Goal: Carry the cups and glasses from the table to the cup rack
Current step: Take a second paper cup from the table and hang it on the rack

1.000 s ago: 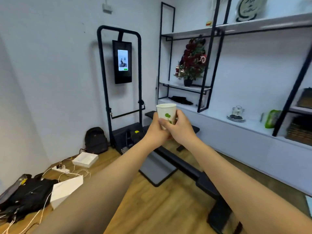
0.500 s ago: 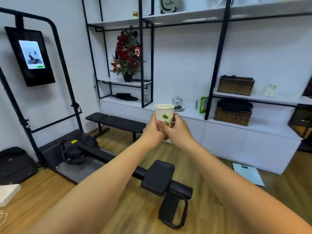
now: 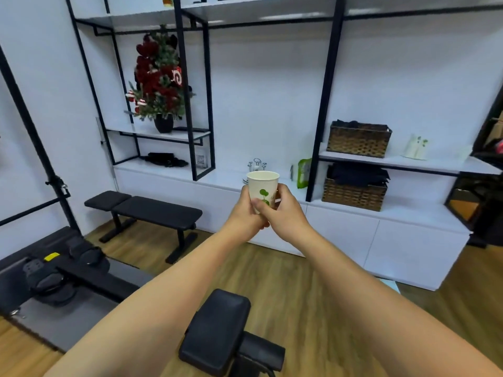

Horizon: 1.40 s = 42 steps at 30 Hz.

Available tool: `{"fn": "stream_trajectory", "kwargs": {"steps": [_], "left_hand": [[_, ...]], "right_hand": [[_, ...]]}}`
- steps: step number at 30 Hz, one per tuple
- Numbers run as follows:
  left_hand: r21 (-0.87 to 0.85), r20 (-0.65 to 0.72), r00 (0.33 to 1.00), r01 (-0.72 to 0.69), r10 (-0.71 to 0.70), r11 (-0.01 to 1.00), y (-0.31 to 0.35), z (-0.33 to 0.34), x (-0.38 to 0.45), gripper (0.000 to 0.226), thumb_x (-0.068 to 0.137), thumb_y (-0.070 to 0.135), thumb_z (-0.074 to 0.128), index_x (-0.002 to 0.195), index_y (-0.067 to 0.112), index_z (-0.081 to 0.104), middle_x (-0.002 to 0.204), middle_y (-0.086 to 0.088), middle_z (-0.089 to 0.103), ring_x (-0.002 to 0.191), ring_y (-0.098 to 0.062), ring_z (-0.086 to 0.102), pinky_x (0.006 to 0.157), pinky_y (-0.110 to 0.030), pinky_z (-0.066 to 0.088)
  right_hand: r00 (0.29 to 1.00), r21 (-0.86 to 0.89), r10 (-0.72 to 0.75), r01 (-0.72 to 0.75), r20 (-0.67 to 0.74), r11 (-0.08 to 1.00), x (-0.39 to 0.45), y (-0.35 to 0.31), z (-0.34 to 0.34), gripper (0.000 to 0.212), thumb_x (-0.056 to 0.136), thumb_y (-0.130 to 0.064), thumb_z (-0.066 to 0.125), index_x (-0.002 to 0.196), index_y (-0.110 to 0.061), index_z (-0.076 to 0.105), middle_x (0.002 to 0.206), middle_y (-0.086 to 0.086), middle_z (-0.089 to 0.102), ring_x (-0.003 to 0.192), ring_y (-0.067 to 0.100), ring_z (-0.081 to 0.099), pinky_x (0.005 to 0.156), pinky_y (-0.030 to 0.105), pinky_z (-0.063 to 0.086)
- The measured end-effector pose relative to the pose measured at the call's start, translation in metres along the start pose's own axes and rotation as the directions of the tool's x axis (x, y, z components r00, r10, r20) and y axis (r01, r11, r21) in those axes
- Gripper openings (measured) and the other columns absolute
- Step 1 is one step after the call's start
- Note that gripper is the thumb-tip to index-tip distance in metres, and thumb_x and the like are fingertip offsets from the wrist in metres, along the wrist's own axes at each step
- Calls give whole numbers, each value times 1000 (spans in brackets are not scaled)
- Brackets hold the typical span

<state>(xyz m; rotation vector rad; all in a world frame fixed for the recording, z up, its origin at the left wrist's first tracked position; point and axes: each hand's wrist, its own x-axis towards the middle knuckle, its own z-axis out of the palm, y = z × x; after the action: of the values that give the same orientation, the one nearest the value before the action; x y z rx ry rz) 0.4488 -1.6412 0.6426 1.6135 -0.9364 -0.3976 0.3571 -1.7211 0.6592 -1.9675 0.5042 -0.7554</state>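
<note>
A: Head view, starting at the left: what's over there?

B: A rowing machine [image 3: 62,278] on the wooden floor [image 3: 299,281], and behind it a black weight bench [image 3: 147,210] standing near the white cabinet [image 3: 381,240].

A: And above the bench?

B: A black-framed shelf unit [image 3: 190,85] with a small decorated tree [image 3: 158,77] in a dark pot.

A: Where's the cup?

B: The paper cup [image 3: 263,187] is upright in mid-air at the centre, white with a green leaf print, held out at arm's length above the floor. Right behind its rim, on the cabinet top, stands a wire cup rack [image 3: 257,164]; the cup is not on it.

A: How are the hands placed?

B: Both are closed around the cup. The left hand [image 3: 245,213] wraps its lower left side, and the right hand [image 3: 285,213] covers the right side, with its thumb across the front below the print.

A: Further right?

B: A green bag [image 3: 303,172] by a black upright, then two wicker baskets, the upper basket [image 3: 359,140] on a shelf and the lower basket [image 3: 353,193] on the cabinet top beneath it.
</note>
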Motion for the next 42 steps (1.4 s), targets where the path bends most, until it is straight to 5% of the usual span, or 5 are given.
{"fn": "stream_trajectory", "kwargs": {"steps": [8,14,24,32,42], "left_hand": [[84,-19,999,-34,36,996,-27,61,129,49,89,8,64,125,23,35,101,13,60,90,-1,59,60,-8,45],[76,-85,989,-112,118,991,-40,126,244,62,71,34,71,125,26,42,114,7,62,105,-11,62,81,-30,55],[1,-171,977,-130,128,992,-68,216,436,64,74,24,75,130,29,44,118,10,63,104,-9,62,81,-32,58],[-259,-289,956,-120,41,958,-116,211,561,48,73,12,48,116,3,65,97,-9,70,82,-9,67,70,-21,54],[-190,-392,919,-43,-36,981,-188,161,772,24,92,36,71,105,15,71,89,-1,75,77,-16,69,61,-25,52]], "right_hand": [[1000,-30,-14,14,-10,999,116,78,-48,52,90,-39,70,131,-20,45,114,-9,59,97,8,60,68,15,42],[999,-56,-52,51,-9,997,224,148,-101,55,91,-38,69,134,-15,44,115,-7,55,104,12,55,71,13,40],[997,-111,-48,55,66,992,410,228,-196,53,89,-34,71,131,-15,46,111,-8,56,91,0,54,60,4,40],[993,-62,-39,46,112,997,529,294,-183,60,88,-39,72,134,-18,39,118,-8,53,101,12,59,66,12,40],[990,-33,-18,23,142,999,740,352,-118,53,88,-31,72,128,-19,39,105,-9,57,85,-4,56,54,10,39]]}}
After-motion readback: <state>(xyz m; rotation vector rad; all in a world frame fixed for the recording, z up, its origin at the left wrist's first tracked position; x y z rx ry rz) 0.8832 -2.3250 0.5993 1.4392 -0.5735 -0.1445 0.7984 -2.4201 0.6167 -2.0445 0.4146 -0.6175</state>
